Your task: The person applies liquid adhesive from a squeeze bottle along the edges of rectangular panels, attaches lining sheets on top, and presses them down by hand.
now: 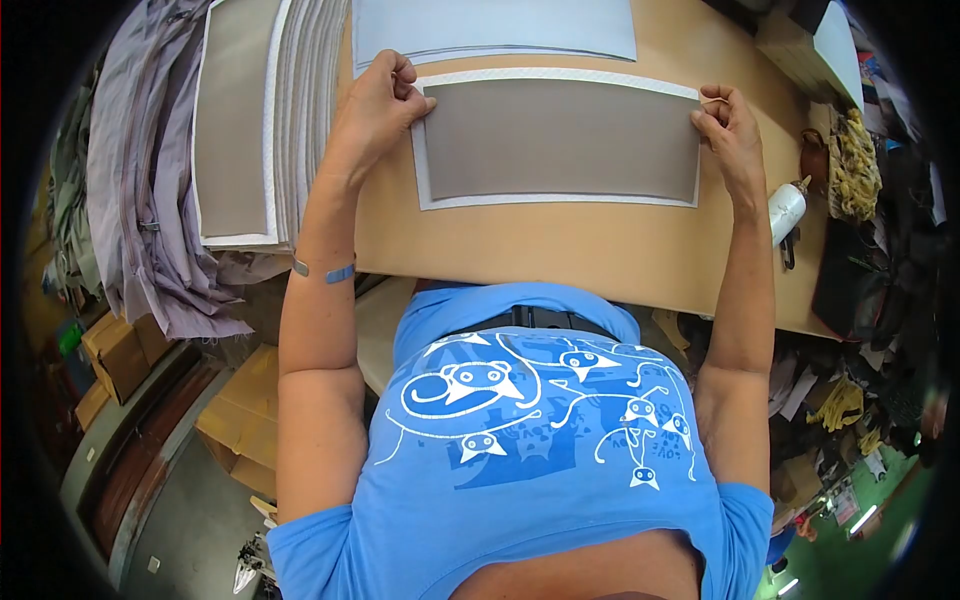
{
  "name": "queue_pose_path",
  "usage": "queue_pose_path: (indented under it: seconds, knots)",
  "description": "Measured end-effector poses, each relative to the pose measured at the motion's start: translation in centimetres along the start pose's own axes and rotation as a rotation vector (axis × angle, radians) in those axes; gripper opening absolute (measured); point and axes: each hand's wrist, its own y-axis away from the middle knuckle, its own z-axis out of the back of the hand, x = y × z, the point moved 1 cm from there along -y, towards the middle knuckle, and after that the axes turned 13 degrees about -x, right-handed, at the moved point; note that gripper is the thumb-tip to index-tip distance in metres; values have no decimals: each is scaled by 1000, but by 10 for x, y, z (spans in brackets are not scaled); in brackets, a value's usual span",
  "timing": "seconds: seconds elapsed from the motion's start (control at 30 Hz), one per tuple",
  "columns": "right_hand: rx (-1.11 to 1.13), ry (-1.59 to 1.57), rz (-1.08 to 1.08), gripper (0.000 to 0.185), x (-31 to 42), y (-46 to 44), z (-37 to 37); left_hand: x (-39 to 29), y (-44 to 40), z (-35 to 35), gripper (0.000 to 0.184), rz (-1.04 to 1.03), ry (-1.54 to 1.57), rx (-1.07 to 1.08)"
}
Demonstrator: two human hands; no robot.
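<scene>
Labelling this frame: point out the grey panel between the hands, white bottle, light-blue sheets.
Grey panel [562, 142]: head view, middle of its face.
White bottle [788, 213]: head view, its body.
Light-blue sheets [500, 25]: head view, top sheet's surface.

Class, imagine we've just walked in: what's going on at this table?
A person's left hand and right hand hold a white-bordered grey panel at its opposite ends, near the far corners, over the table. A stack of similar panels is to the left, and pale blue sheets lie just beyond.
</scene>
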Motion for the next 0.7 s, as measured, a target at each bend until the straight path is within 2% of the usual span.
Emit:
queue_pose_path:
  seconds: [0.17,0.37,0.7]
  knots:
    - [-21,-18,74,29,-16,-4,-1,10,-3,-2,23,-22,-16,1]
    - [-84,188,140,31,-9,0,-3,3,-3,1,21,-57,-29,41]
    - [-148,305,176,31,4,7,-7,-1,-3,2,21,33,10,32]
